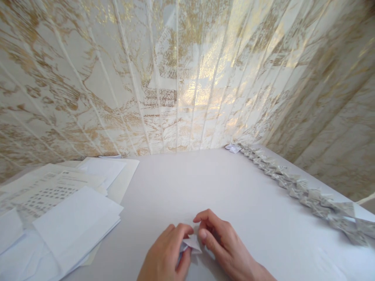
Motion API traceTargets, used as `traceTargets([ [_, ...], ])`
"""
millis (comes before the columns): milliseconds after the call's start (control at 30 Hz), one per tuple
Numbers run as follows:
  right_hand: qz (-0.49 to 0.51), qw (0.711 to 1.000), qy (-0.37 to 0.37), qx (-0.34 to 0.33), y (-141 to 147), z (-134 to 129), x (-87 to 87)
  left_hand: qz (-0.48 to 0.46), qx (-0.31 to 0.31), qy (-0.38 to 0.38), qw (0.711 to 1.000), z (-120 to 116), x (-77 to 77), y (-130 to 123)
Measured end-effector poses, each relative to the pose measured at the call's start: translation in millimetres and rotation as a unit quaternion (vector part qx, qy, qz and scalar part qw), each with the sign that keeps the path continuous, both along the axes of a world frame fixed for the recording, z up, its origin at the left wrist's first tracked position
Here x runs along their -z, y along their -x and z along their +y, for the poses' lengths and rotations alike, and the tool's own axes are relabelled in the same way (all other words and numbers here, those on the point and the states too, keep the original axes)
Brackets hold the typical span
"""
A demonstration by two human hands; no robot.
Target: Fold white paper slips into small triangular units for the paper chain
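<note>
A small folded white paper piece (pixel 193 244) is pinched between the thumb and fingers of my left hand (pixel 167 253), low in the middle of the view. Its pointed end sticks out to the right. Just right of it, my right hand (pixel 224 246) has its fingers curled, with thumb and index finger apart and nothing between them. The left part of the paper is hidden by my left fingers.
Stacked white sheets (pixel 77 222) and a printed page (pixel 51 191) lie on the white table (pixel 175 183) at left. Rows of folded grey paper pieces (pixel 295 187) run along the right edge, with a white folded piece (pixel 233 148) at their far end. Patterned gold-white wallpaper (pixel 175 78) rises behind.
</note>
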State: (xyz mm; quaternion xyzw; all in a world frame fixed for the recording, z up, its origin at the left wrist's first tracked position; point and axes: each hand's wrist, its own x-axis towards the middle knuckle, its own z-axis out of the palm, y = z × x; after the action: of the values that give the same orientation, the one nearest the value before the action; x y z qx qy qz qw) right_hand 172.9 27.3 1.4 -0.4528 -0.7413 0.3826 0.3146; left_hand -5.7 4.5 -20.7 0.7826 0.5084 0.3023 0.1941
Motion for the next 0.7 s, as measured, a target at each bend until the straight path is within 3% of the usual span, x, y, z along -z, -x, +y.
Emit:
traceTargets([
  [100, -0.023, 0.996, -0.060, -0.059, 6.1, -5.1, -2.7, -0.029, -0.045, 0.062, 0.997, 7.6, -6.7, 7.9],
  [200, -0.065, 0.993, -0.081, -0.059, 12.4, -9.0, -3.3, -0.023, -0.033, 0.085, 0.996, 8.7, -8.3, 7.4],
  [367, -0.068, 0.995, -0.069, -0.012, 11.0, -8.7, -0.6, -0.067, -0.012, 0.091, 0.994, 8.6, -7.9, 6.0],
  [533, -0.027, 0.999, 0.012, 0.017, 3.1, -4.5, -0.1, -0.102, 0.029, 0.154, 0.982, 9.5, -21.1, 9.8],
  [700, -0.028, 0.999, 0.022, 0.024, 2.8, -3.1, -4.4, -0.148, 0.039, 0.195, 0.969, 9.0, -30.5, 10.8],
])
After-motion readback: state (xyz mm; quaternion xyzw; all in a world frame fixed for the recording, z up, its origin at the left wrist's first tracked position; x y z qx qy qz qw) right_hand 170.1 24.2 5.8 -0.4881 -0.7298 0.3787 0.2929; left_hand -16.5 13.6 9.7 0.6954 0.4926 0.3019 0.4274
